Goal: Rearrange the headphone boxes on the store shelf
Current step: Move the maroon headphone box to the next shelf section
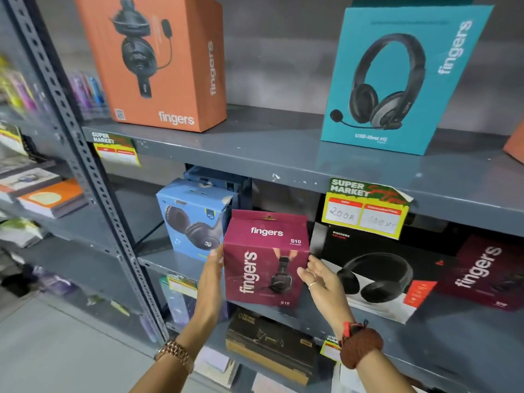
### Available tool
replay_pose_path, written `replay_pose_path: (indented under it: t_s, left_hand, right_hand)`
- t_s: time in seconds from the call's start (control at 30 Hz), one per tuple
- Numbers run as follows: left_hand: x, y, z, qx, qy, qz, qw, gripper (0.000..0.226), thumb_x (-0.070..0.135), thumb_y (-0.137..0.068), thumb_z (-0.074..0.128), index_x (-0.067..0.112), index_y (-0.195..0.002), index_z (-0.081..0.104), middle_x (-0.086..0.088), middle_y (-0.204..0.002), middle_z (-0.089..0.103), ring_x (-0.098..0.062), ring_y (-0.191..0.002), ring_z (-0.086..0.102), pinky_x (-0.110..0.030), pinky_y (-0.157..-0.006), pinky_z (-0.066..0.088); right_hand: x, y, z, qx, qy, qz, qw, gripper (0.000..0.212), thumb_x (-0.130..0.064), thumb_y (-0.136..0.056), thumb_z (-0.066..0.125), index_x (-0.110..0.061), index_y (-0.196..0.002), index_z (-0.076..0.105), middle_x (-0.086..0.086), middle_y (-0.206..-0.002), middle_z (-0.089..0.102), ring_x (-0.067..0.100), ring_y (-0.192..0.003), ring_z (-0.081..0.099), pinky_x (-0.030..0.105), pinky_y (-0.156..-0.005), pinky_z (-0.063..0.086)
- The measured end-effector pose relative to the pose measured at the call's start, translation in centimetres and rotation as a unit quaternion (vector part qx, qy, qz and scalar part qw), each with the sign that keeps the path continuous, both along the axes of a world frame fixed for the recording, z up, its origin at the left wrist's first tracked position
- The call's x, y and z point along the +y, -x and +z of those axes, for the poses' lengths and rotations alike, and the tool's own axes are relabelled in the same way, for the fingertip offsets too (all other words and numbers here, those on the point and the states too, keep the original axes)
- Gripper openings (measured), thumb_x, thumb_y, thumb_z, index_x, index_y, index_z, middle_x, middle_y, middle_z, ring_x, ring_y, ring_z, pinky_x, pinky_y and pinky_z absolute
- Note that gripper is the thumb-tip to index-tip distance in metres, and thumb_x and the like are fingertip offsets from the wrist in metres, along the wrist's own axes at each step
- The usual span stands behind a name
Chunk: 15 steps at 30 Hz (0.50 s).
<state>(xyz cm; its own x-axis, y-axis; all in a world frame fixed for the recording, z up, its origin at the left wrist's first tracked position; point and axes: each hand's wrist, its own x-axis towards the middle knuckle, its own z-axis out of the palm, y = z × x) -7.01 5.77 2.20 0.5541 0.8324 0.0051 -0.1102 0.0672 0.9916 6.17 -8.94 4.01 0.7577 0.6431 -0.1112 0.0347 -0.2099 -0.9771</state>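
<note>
Both hands (211, 275) press flat sides of the matte maroon cardboard box (266, 259).

- Shelf (255, 148): grey painted metal, smooth, scuffed with chipped flecks at its front edge.
- Maroon box (266, 259): matt cardboard.
- Price tag (365, 208): paper, torn corner.
- Watch (175, 354): shiny metal links.
</note>
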Motion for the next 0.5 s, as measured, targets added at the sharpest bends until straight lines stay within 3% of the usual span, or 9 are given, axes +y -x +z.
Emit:
replay_pose_path:
  t_s: [0.1,0.2,0.3,0.37,0.5]
  left_hand:
    - [-3.9,1.3,0.0,-0.002,0.026,0.044,0.999,0.053,0.046,-0.097,0.017,0.025,-0.131,0.051,0.002,-0.132,0.050,-0.018,-0.131,0.041,-0.026,-0.091,0.036]
    - [-8.6,2.0,0.5,0.000,0.016,0.075,0.997,0.059,0.051,-0.094,0.020,0.018,-0.125,0.058,-0.003,-0.123,0.059,-0.021,-0.119,0.053,-0.026,-0.089,0.040]
    - [-13.4,2.0,0.6,0.011,0.006,0.082,0.997,0.057,0.064,-0.081,0.025,0.032,-0.104,0.065,-0.001,-0.117,0.063,-0.016,-0.106,0.060,-0.034,-0.097,0.042]
    - [-16.5,1.3,0.3,0.029,0.005,0.083,0.996,0.056,0.071,-0.078,0.026,0.037,-0.093,0.068,0.002,-0.112,0.068,-0.024,-0.107,0.063,-0.044,-0.099,0.044]
    - [-22.7,-2.7,-0.5,0.058,0.001,0.057,0.997,0.057,0.073,-0.080,0.027,0.038,-0.089,0.071,0.010,-0.105,0.071,-0.019,-0.103,0.067,-0.047,-0.104,0.044]
  right_hand:
    - [-4.3,0.7,-0.2,0.012,-0.016,0.014,1.000,0.048,-0.020,-0.093,0.054,-0.014,-0.139,0.045,-0.001,-0.136,0.051,0.005,-0.116,0.047,0.020,-0.096,0.036]
    - [-8.4,0.5,-0.9,0.037,-0.034,0.008,0.999,0.043,-0.021,-0.093,0.053,-0.015,-0.135,0.050,-0.010,-0.122,0.055,0.008,-0.114,0.052,0.022,-0.098,0.041]
    - [-13.0,-0.4,-1.6,0.030,-0.042,-0.011,0.999,0.037,-0.023,-0.092,0.054,-0.018,-0.128,0.058,-0.006,-0.126,0.061,0.011,-0.115,0.058,0.033,-0.105,0.044]
    - [-16.6,-1.1,-2.0,0.023,-0.047,-0.025,0.998,0.035,-0.023,-0.092,0.053,-0.018,-0.125,0.060,-0.003,-0.127,0.063,0.013,-0.114,0.060,0.037,-0.106,0.044]
    - [-24.7,-3.8,-1.9,0.024,-0.065,-0.082,0.994,0.035,-0.018,-0.094,0.048,-0.012,-0.127,0.059,0.002,-0.124,0.063,0.016,-0.106,0.062,0.032,-0.100,0.046]
